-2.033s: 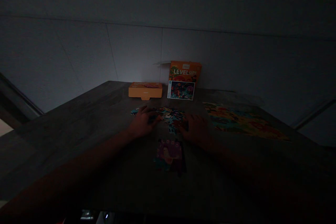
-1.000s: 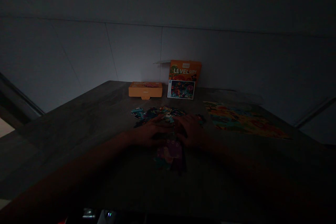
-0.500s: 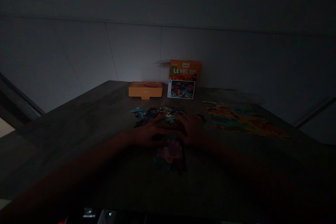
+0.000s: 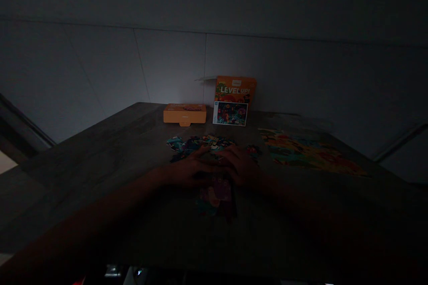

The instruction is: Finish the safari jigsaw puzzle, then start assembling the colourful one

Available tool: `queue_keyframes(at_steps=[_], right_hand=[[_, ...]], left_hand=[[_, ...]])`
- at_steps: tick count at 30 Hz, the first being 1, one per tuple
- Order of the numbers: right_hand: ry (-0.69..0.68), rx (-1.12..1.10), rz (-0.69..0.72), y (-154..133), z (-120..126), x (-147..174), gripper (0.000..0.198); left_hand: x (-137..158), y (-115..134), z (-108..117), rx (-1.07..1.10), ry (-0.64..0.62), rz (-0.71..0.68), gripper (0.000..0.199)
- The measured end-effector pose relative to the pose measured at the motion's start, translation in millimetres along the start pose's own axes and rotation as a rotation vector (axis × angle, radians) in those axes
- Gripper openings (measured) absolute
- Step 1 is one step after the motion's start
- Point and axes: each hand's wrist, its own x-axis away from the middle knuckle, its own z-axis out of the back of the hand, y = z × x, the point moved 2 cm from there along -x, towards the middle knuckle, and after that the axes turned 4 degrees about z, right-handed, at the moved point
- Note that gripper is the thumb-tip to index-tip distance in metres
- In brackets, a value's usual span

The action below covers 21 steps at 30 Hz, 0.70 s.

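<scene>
In the dim light, my left hand [image 4: 183, 172] reaches in from the left, its fingers stretched out and apart. My right hand [image 4: 246, 169] comes from the other side with its fingers spread, the fingertips of both hands close together. Just below them lies a joined section of jigsaw puzzle [image 4: 219, 193] with a purple, several-eyed creature; its upper edge is hidden by the hands. Loose puzzle pieces [image 4: 192, 143] form a pile beyond the fingers. No piece shows between the fingers, though the darkness hides the fingertips' contact.
An orange box [image 4: 185, 116] lies at the back of the grey table [image 4: 110, 142]. To its right, an orange "LEVEL UP!" box [image 4: 236, 89] stands upright, with a white-bordered picture card [image 4: 230, 114] before it. A colourful puzzle sheet [image 4: 307, 151] lies flat on the right.
My right hand's fingers have shifted slightly to the left, showing more of the pieces on its right. My left hand stays nearly still. The hands look a little darker.
</scene>
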Motion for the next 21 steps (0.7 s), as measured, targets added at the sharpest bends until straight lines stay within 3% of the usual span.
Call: queue_keyframes(at_steps=[6, 14, 21], right_hand=[[0.045, 0.021, 0.024, 1.8, -1.3, 1.4, 0.036], [0.117, 0.068, 0.021, 0.7, 3.5, 0.5, 0.046], [0.154, 0.097, 0.038, 4.0, 1.2, 1.0, 0.045]], left_hand=[[-0.6, -7.0, -3.2, 0.015, 0.055, 0.084, 0.049], [2.5, -25.1, 1.2, 0.137, 0.454, 0.246, 0.024], [2.9, -29.0, -0.3, 0.159, 0.544, 0.246, 0.018]])
